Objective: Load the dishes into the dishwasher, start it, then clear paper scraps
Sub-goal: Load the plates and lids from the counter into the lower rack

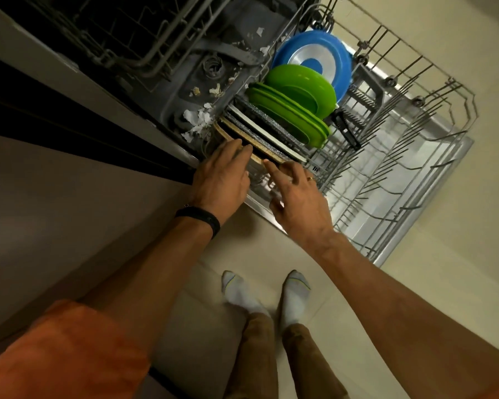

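Loading under way at lower rack (458,90), left hand (222,177) and right hand (297,197) both relaxed, straight fingers (236,146) pressing tan-rimmed plate (226,133) upright into its slot beside green plates (294,116), paper scraps (199,122) waiting on dishwasher floor (202,82)

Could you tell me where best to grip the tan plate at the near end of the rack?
Probably pinch its top rim from above. The tan plate stands on edge in the rack with a speckled plate close behind, so only that rim and its near face look free.
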